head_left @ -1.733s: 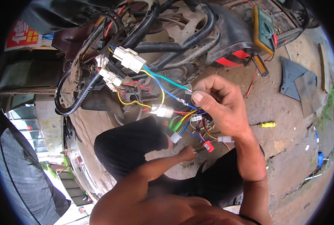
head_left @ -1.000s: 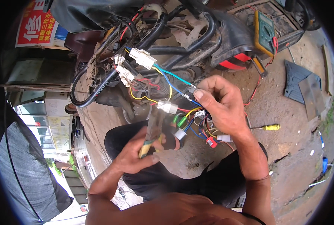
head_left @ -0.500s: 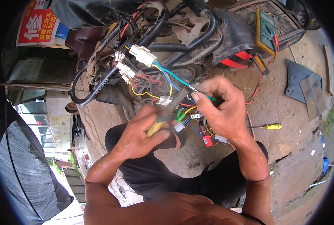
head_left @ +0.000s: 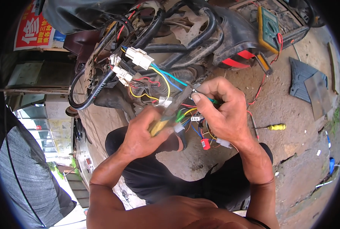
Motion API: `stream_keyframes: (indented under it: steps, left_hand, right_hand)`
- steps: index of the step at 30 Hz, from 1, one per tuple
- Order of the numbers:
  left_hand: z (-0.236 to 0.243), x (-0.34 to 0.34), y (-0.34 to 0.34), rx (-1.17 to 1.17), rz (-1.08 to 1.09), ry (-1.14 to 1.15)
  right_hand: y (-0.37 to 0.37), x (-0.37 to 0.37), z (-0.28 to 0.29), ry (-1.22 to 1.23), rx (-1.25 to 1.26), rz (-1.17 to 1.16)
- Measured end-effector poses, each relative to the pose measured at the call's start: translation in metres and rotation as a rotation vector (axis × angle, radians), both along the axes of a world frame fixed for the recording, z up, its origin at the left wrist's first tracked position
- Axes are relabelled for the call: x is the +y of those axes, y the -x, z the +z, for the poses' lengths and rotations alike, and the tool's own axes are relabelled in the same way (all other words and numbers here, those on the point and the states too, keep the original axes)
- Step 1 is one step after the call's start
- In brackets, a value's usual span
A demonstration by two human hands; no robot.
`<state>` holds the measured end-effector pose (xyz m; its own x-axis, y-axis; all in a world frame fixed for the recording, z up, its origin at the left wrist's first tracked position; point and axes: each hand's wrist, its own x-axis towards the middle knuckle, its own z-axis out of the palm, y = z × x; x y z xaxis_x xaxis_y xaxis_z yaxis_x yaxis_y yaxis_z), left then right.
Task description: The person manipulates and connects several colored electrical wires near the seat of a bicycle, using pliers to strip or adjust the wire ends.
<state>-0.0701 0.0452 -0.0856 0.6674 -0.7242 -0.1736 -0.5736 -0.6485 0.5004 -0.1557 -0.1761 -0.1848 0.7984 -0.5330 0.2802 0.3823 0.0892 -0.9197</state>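
Observation:
My left hand [head_left: 142, 131] is closed round yellow-handled pliers [head_left: 173, 108], their grey metal end slanting up to a wire. At that end, my right hand [head_left: 224, 108] pinches the green wire [head_left: 176, 79] between thumb and fingertips, by a bare metallic spot. This wire comes from a white connector [head_left: 139, 57], along with blue and yellow wires. A second white connector [head_left: 122, 75] hangs just beside it. Below my hands dangle loose wires with a red plug [head_left: 205, 144] and small white plugs [head_left: 223, 142]. The pliers are slightly blurred, and my fingers hide part of the wire.
The vehicle's black tube frame [head_left: 170, 48] fills the upper middle. A yellow-edged multimeter [head_left: 268, 30] rests on it, with a red lead trailing down. On the ground at right lie a yellow-handled screwdriver [head_left: 276, 127] and dark panels [head_left: 308, 82]. A dark cloth [head_left: 28, 171] hangs at left.
The pliers' metal end has moved up and right, to the wire at my right fingertips. My right hand keeps its pinch, and the view has shifted slightly.

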Motion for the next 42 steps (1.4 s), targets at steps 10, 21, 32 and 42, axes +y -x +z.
stream_keyframes:
  steps: [10,21,32,42]
  left_hand:
    - [-0.003,-0.002,-0.01,-0.206,-0.234,-0.063]
    - [0.004,-0.015,-0.016,0.093,0.071,-0.236]
    - [-0.011,-0.014,-0.018,0.032,0.008,-0.125]
    - [-0.006,-0.016,-0.02,0.021,-0.062,-0.162]
  right_hand:
    - [0.0,0.002,-0.001,-0.015,0.009,0.01]
    - [-0.003,0.006,-0.004,-0.011,-0.006,-0.012]
    - [0.002,0.006,0.002,-0.024,0.026,0.04]
    - [0.004,0.008,0.002,-0.033,-0.001,0.019]
